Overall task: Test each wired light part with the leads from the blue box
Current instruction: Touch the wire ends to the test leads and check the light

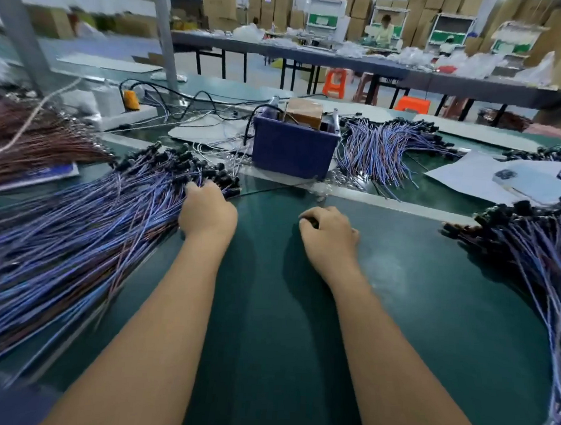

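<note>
From the head view, the green tabletop [267,309] fills the lower and middle frame, with both bare forearms reaching up from the bottom edge.

The left hand [207,210] sits left of centre, its fingers curled down into the black ends of a large pile of wired light parts [76,234] that fans across the left of the frame; its grip appears to close on those ends, though which single part it holds is hidden by the hand and blur.

The right hand [328,229] lies just right of centre, knuckles up and fingers curled under, with something small and dark at the fingertips; what that is cannot be told.

The blue box [294,146] stands above the hands at centre frame, near the far edge of the green mat, with a brown block [304,112] sticking out of its top and a black cable [254,120] arching over its left wall. A thin dark lead [274,187] runs on the tabletop from below the box toward the left hand.

A second heap of wired parts [383,149] lies just right of the box, and a third [536,258] spreads along the right edge. A brown-wired bundle [32,144] lies at the upper left. White paper sheets [476,177] lie at the right, above the third heap.
</note>
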A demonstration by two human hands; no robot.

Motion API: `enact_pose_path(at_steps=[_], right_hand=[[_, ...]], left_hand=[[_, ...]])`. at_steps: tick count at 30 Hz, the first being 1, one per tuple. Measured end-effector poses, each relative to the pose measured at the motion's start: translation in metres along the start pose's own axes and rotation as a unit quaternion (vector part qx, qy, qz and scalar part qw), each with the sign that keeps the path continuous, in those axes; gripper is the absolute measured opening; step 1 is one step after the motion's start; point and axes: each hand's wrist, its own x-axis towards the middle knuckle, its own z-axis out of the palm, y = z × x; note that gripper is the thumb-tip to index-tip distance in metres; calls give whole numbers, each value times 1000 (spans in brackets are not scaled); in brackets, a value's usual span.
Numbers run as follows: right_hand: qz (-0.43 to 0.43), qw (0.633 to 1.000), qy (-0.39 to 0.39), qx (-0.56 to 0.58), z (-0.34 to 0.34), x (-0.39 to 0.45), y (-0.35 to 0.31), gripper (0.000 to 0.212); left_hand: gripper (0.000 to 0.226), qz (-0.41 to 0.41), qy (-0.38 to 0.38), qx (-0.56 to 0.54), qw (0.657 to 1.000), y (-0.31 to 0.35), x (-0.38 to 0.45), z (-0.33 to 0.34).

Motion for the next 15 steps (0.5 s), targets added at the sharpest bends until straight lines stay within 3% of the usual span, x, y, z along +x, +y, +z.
enact_pose_path(at_steps=[2, 5, 10, 15], right_hand=[[-3, 1000, 1, 2, 0, 0, 1, 19], [-7, 1000, -1, 3, 0, 1, 2, 19], [-25, 999, -6, -38, 2, -1, -2, 21], [-19, 999, -10, -28, 1, -4, -4, 21]], left_hand=[[6, 2, 5, 16, 1000, -1, 4, 2], [23, 2, 26, 11, 1000, -1, 10, 5], [22, 30, 48, -18, 998, -3, 13, 9], [42, 72, 90, -68, 991, -5, 15, 13]])
